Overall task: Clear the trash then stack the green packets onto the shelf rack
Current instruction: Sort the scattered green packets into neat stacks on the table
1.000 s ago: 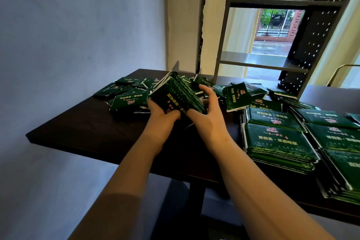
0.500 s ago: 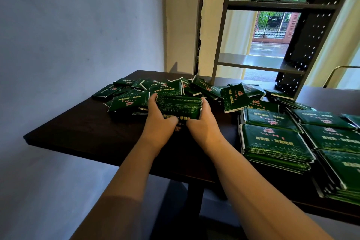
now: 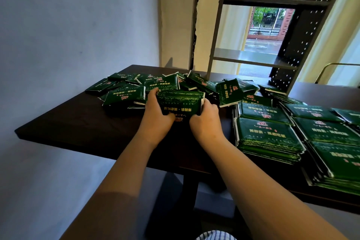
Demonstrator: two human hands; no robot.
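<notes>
Both hands were closed on a bundle of green packets (image 3: 180, 101), held on its long edge about midway along the tabletop (image 3: 78, 122), nearer the far edge than the near one. Whether the bundle rested on the surface or hung just above it could not be told. The left hand (image 3: 155, 119) gripped the bundle's left end, thumb across the near face and fingers wrapped behind it. The right hand (image 3: 206, 122) gripped the right end in the same way, its fingertips hidden behind the packets. The bundle's printed face was turned toward the camera.

Directly behind the bundle, a loose heap (image 3: 124, 95) of the same green packets lay along the far edge and spread toward the far left corner. They were tilted and overlapping at all angles. Over the right part of the tabletop, from the near edge back, more packets sat in squared stacks (image 3: 268, 136), set in rows just beside one another. The nearest stack lay just to the right of the right hand but apart from it.

The shelf rack (image 3: 251, 58) stood at the far edge behind those stacks; what lay on its upper shelf could not be told. Behind the rack was a window (image 3: 261, 41), and a pale wall (image 3: 68, 25) ran along the left edge
</notes>
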